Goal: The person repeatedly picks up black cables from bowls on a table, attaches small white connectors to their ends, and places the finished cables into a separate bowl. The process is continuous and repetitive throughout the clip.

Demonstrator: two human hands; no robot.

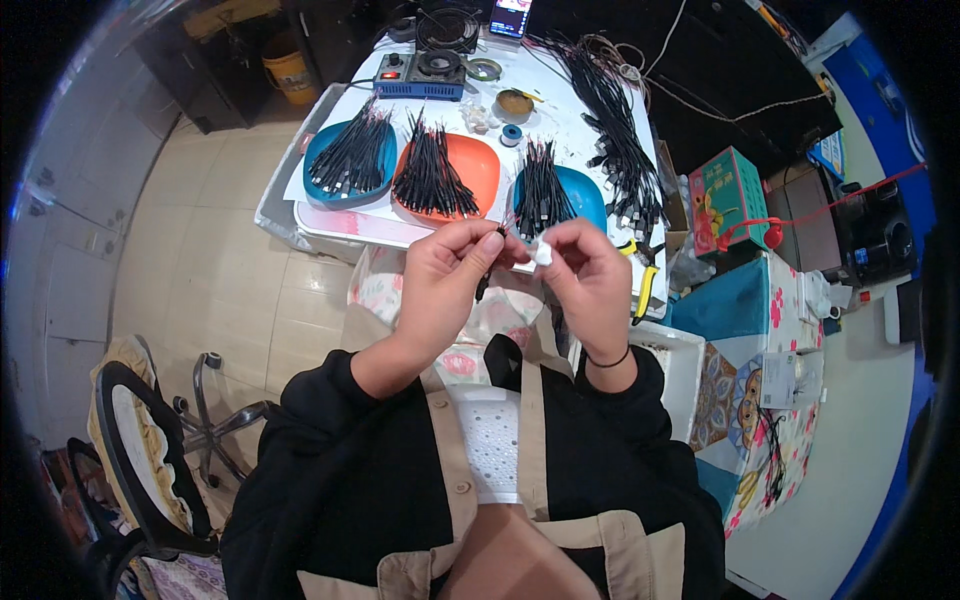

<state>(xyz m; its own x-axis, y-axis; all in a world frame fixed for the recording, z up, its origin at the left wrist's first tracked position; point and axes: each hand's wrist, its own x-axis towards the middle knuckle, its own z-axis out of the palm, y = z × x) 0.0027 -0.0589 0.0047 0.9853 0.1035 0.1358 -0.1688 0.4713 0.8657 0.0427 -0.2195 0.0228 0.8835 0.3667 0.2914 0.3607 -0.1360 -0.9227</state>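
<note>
Our left hand [440, 275] pinched a black cable [487, 268], our right hand [590, 270] gripped a white wad [541, 254]; three trays [478, 165] sat heaped, many loose cables [610, 110] left.

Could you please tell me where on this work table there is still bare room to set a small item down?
A bare white strip lies between the orange oval plastic tray and the blue soldering station. The front is crowded by that tray and two blue oval trays, the right edge by a long black cable bundle.

Three cable-filled trays [350, 160] crowd the table [570, 110] — bare floor [210, 260] left.
</note>
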